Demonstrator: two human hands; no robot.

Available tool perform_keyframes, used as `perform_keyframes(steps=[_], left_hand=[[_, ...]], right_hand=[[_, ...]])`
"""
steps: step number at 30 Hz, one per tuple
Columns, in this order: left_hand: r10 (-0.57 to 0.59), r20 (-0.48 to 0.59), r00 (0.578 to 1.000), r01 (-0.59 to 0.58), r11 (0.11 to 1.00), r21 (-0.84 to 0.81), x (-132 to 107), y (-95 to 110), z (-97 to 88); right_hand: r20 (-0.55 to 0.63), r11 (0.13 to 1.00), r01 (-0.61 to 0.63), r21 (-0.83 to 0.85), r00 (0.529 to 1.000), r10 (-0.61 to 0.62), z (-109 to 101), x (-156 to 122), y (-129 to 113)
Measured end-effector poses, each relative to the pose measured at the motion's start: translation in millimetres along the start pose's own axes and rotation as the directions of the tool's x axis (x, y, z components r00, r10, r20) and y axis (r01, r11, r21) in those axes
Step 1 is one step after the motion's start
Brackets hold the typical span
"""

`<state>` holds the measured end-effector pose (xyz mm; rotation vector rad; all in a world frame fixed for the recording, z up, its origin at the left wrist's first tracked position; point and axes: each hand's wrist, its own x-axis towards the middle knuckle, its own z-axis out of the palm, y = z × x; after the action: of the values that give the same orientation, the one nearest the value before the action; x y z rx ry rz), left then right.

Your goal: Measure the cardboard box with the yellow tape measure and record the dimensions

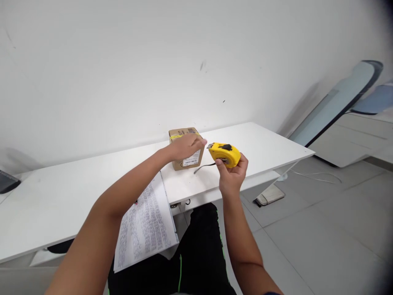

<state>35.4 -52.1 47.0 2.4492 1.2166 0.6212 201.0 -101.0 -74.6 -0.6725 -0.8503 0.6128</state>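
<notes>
A yellow tape measure (pixel 226 153) with a black button is in my right hand (pixel 235 176), fingers and thumb wrapped round its lower end. Its metal end hook points left. A dark strap hangs from it down to the table. My left hand (pixel 188 146) is over the front of a cardboard box (pixel 179 164), its fingers drawn together and pointing at the hook, with a small gap between. Whether the left fingers hold anything is hidden. The box has yellow tape and a white printed label and stands on the white table (pixel 245 141).
A notebook page (pixel 147 225) covered in writing lies across the table's front edge and my lap, partly behind my left forearm. A dark object (pixel 7 182) sits at the far left. A pale leaning panel (pixel 334 98) stands at right, and a flat metallic object (pixel 270 196) lies on the floor.
</notes>
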Motion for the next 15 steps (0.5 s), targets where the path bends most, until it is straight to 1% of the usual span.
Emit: perform_keyframes(steps=[1, 2, 3, 4, 5, 7, 8, 10, 12, 13, 14, 15], left_hand=[[-0.037, -0.002, 0.999, 0.036, 0.99, 0.138, 1, -10, 1.5], [-0.088, -0.008, 0.996, 0.087, 0.958, 0.273, -1, -21, 1.4], [-0.141, -0.022, 0.99, 0.139, 0.919, 0.369, -5, -33, 0.2], [-0.181, -0.04, 0.983, 0.182, 0.898, 0.4, -13, -45, -1.7], [-0.207, -0.06, 0.976, 0.214, 0.898, 0.384, -23, -57, -3.7], [-0.21, -0.152, 0.966, 0.245, 0.932, 0.268, -53, -82, -5.7], [-0.223, -0.23, 0.947, 0.268, 0.944, 0.191, -70, -93, -4.5], [-0.279, -0.355, 0.892, 0.308, 0.951, 0.028, -104, -110, 4.2], [-0.341, -0.427, 0.837, 0.319, 0.94, -0.124, -130, -117, 21.0], [-0.364, -0.44, 0.821, 0.311, 0.931, -0.189, -138, -117, 31.4], [-0.382, -0.438, 0.814, 0.299, 0.922, -0.247, -143, -116, 42.5], [-0.397, -0.423, 0.815, 0.288, 0.91, -0.3, -145, -113, 53.6]], right_hand=[[-0.03, 0.999, -0.05, 0.015, 0.998, 0.05, -2, 0, 2], [-0.043, 0.995, -0.099, 0.03, 0.994, 0.1, -4, 2, 4], [-0.04, 0.989, -0.142, 0.04, 0.989, 0.144, -7, 5, 5], [-0.031, 0.984, -0.172, 0.045, 0.984, 0.174, -10, 9, 6], [-0.022, 0.981, -0.189, 0.044, 0.982, 0.19, -15, 13, 7], [-0.005, 0.981, -0.191, 0.024, 0.981, 0.192, -28, 19, 9], [0.0, 0.983, -0.184, 0.009, 0.983, 0.184, -35, 22, 10], [0.003, 0.987, -0.16, -0.016, 0.987, 0.16, -50, 27, 11], [0.004, 0.99, -0.139, -0.027, 0.99, 0.139, -59, 31, 12], [0.007, 0.991, -0.133, -0.027, 0.991, 0.133, -60, 32, 12], [0.015, 0.991, -0.134, -0.026, 0.991, 0.134, -59, 33, 12], [0.027, 0.99, -0.138, -0.024, 0.99, 0.138, -56, 32, 11]])
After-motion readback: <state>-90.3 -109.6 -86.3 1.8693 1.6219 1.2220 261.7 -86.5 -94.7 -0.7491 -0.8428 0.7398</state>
